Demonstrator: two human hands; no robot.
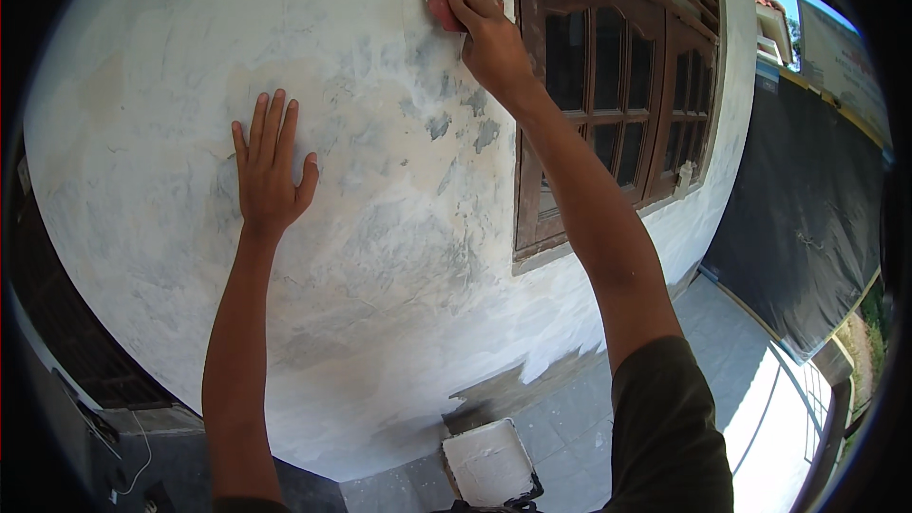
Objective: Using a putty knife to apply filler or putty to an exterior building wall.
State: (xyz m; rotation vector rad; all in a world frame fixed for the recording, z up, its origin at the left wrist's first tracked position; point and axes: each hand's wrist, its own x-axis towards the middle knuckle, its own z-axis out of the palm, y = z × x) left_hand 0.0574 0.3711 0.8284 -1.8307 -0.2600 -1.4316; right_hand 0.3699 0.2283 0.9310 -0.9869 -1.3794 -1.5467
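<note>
My left hand (pixel 271 171) fanned out against the patchy white plastered wall (pixel 370 266), a flat red-and-whitish scraper (pixel 442 13) high on it, long axis roughly crosswise, broad edge facing up, my right hand (pixel 494 49) gripping it, beside a brown wooden window (pixel 656 119)

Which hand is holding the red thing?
The right hand, up beside the brown wooden window: it grips the red scraper. The left hand is empty, spread open against the wall.

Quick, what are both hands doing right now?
Left hand: open, palm laid against the wall, holding nothing.
Right hand: closed on a flat red-and-pale scraper, up beside the window.
</note>
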